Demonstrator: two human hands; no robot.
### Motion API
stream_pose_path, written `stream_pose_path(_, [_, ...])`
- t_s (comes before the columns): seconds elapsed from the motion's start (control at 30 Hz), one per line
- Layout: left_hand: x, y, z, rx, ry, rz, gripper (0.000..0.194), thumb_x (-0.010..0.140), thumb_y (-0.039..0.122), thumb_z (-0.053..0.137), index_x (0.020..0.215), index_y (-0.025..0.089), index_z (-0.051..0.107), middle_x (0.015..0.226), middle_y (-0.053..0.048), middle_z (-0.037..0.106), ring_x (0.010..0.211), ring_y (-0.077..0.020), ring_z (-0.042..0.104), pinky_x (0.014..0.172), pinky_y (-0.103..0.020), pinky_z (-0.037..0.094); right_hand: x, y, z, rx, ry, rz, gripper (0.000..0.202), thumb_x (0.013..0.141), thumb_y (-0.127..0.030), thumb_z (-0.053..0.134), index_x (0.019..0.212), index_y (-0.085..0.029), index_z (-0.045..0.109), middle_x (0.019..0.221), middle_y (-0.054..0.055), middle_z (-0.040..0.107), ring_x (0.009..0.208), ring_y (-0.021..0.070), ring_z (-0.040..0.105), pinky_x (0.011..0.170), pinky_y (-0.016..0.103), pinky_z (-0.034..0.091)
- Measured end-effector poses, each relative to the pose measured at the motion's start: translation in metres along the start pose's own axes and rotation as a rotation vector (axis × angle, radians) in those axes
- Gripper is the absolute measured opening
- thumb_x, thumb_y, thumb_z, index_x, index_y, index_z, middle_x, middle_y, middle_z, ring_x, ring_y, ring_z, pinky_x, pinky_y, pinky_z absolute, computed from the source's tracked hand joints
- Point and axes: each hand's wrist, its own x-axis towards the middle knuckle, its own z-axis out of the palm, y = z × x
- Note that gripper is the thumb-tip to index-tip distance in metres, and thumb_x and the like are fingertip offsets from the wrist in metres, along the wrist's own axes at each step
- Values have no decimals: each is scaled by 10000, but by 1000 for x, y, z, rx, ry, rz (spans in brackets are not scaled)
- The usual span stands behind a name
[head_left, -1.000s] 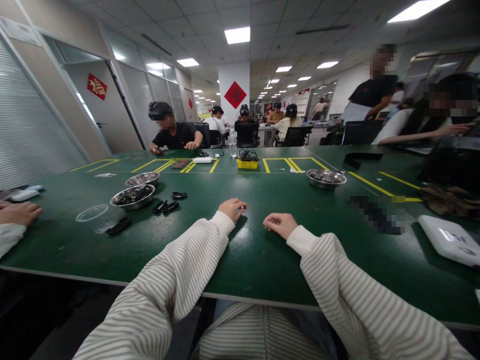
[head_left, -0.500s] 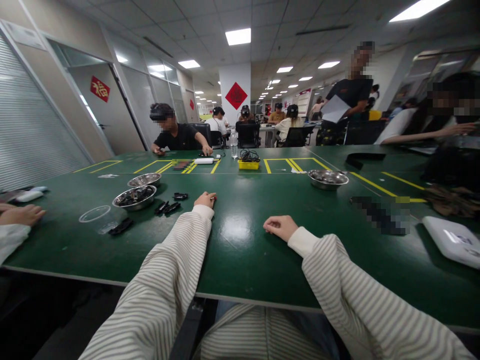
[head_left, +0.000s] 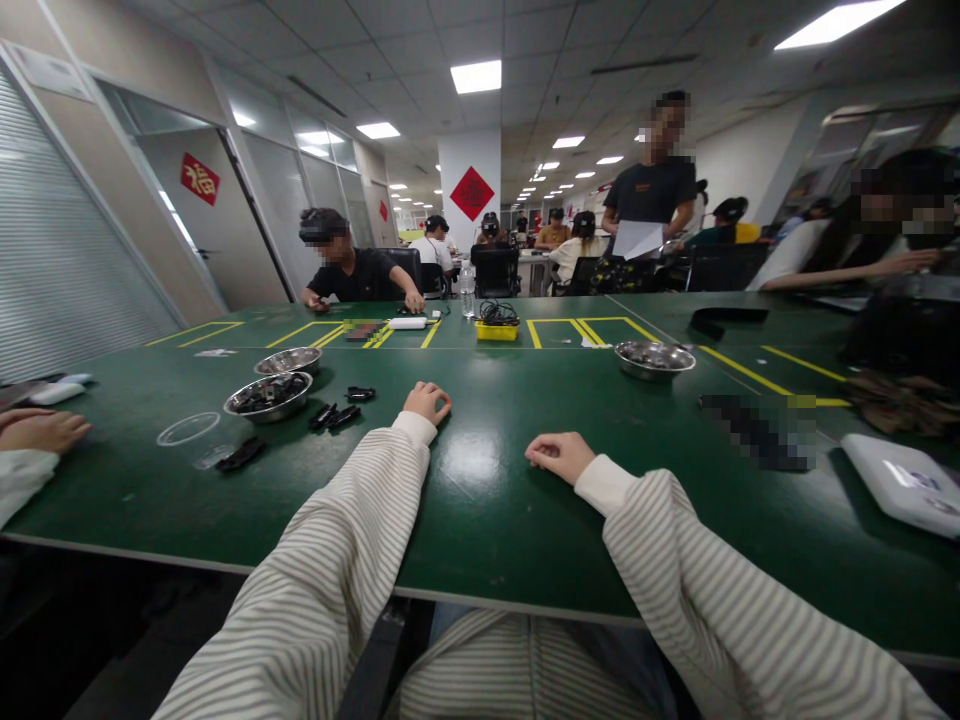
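Observation:
My left hand [head_left: 427, 403] rests over the green table [head_left: 487, 540], fingers curled down; a small orange-red spot shows at its fingertips, too small to name. Opposite it, my right hand [head_left: 561, 456] lies on the tabletop with fingers bent together, and whatever they may hold is hidden. Left of my left hand are several black plastic parts [head_left: 343, 417]. Beyond those stands a metal bowl [head_left: 300, 404] filled with dark parts, with a second metal bowl [head_left: 315, 366] behind it. A third metal bowl [head_left: 679, 371], also holding parts, is farther off to the right.
A clear plastic cup [head_left: 214, 440] lies at left, beside a co-worker's hand [head_left: 45, 430]. Cables fill a yellow tray [head_left: 496, 331] near a water bottle [head_left: 467, 285]. A white case [head_left: 904, 480] sits right. Other people sit around the table; one stands holding paper.
My left hand has shifted slightly right and curled more. My right hand stays put. The standing person in the background has moved left and lowered the paper.

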Motion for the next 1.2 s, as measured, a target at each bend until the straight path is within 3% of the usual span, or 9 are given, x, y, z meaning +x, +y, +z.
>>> stream_pose_path(0.17, [-8,58,3,-167,13,244,226,693,383,490,737,188,596,777,-39,522,797,-165,407,765,-307,327,1,3,-4,-12,86,31,187,672,-275,483,666,-134,606,545,29,618,473,101,545,496,190,431])
stream_pose_path(0.3, [-21,112,6,-291,-49,386,244,696,412,481,750,203,595,750,-26,523,766,-149,412,735,-283,335,0,7,-12,-41,199,82,202,679,-292,472,695,-142,607,543,19,615,459,96,531,492,192,422])
stream_pose_path(0.43, [-31,136,6,-329,-123,455,261,678,446,489,755,219,594,762,-21,523,772,-150,408,714,-276,337,-1,13,-18,-80,172,80,216,676,-313,478,693,-149,618,551,17,610,492,100,526,499,192,408])
stream_pose_path(0.57, [-24,116,2,-269,-104,354,324,652,499,488,783,221,589,794,-26,522,810,-170,400,732,-305,327,-1,20,-17,-117,20,12,255,635,-361,530,750,-155,627,580,11,604,476,89,472,476,192,378])
stream_pose_path(0.77, [-5,24,-2,-15,146,-196,307,662,325,552,938,191,533,1004,-69,452,953,-239,320,777,-368,290,0,26,-13,-176,-28,-128,281,570,-358,603,760,-154,641,624,16,587,455,71,397,470,193,350])
stream_pose_path(0.83, [-4,-3,0,0,118,-362,326,658,275,563,956,150,523,964,-89,462,924,-246,322,745,-373,304,0,26,-12,-195,-19,-150,238,586,-343,596,729,-161,650,615,17,576,462,71,401,475,191,350])
stream_pose_path(0.9, [-4,-20,2,-20,65,-406,260,666,252,556,887,116,553,856,-87,493,863,-224,347,707,-354,325,0,26,-11,-206,-10,-163,211,598,-334,589,708,-166,655,614,18,569,468,72,410,478,189,353])
stream_pose_path(1.03, [-1,-20,6,-75,-11,-294,150,669,254,549,759,143,597,723,-43,517,754,-165,398,696,-296,348,0,25,-10,-207,6,-184,186,609,-312,581,700,-167,652,624,21,575,484,75,441,495,191,372])
stream_pose_path(1.2, [-3,25,9,-172,-69,-13,169,678,279,529,791,178,602,746,-28,554,721,-146,445,721,-277,365,0,23,-8,-132,46,-125,177,615,-289,567,706,-153,635,608,22,601,527,93,515,527,197,410])
